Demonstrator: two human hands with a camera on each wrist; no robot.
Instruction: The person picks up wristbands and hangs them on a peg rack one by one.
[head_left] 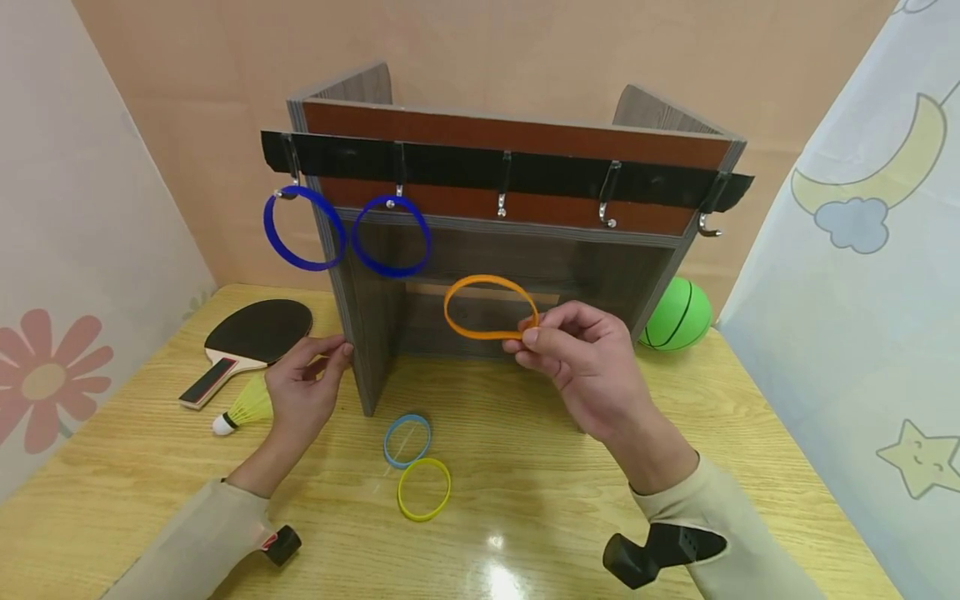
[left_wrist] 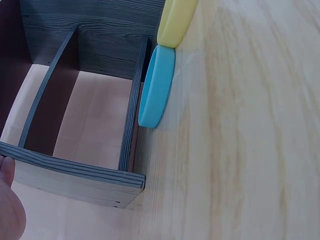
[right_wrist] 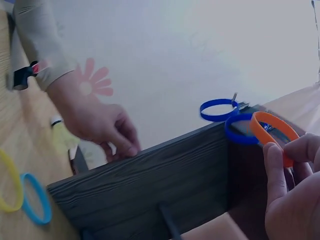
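My right hand [head_left: 588, 358] pinches an orange wristband [head_left: 491, 307] at its right side, held up in front of the wooden rack [head_left: 517, 125] below its hooks. My left hand [head_left: 307, 383] holds the front edge of the rack's left side panel [head_left: 360, 333] with thumb and fingers. One dark blue wristband [head_left: 303, 229] hangs on the leftmost hook, and another blue wristband [head_left: 392, 237] hangs on the second. On the table before the rack lie a light blue wristband [left_wrist: 156, 87] and a yellow wristband [head_left: 424, 490], edges meeting.
Three hooks further right on the black strip [head_left: 555, 167] carry nothing. Left of the rack are a black table tennis bat [head_left: 258, 332] and a yellow shuttlecock [head_left: 247, 404], partly behind my left hand. A green ball [head_left: 678, 315] sits by the rack's right side.
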